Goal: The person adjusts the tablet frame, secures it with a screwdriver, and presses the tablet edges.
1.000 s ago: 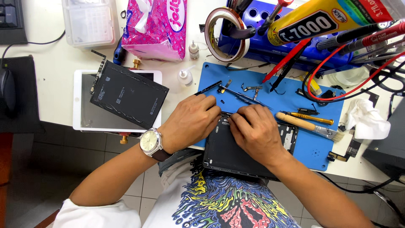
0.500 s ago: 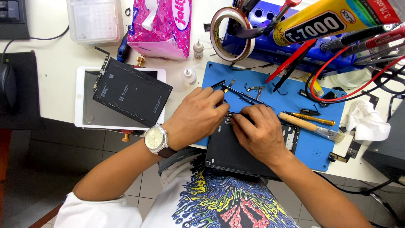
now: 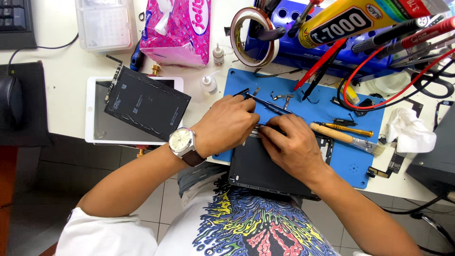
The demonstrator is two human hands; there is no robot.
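Observation:
A dark tablet shell [image 3: 265,170] lies on the blue work mat [image 3: 346,161] and overhangs the table's front edge toward my body. My left hand [image 3: 227,125], with a watch on its wrist, rests at the shell's top left edge and holds thin black tweezers [image 3: 265,105] that point up and right. My right hand [image 3: 291,142] presses its fingertips on the shell's top edge, touching the left hand's fingers. What lies under the fingertips is hidden.
A white tablet [image 3: 95,128] with a black battery pack [image 3: 147,102] on it lies at the left. On the mat are a brush [image 3: 346,138], a yellow-handled tool [image 3: 348,128] and small metal parts. Behind stand a pink tissue pack [image 3: 177,28], tape roll [image 3: 253,33], glue tube [image 3: 350,21], small bottles, a clear box [image 3: 104,23].
Both hands stay on the shell's top edge. The view has shifted slightly, and the left hand's fingers have moved a little along the edge with the tweezers.

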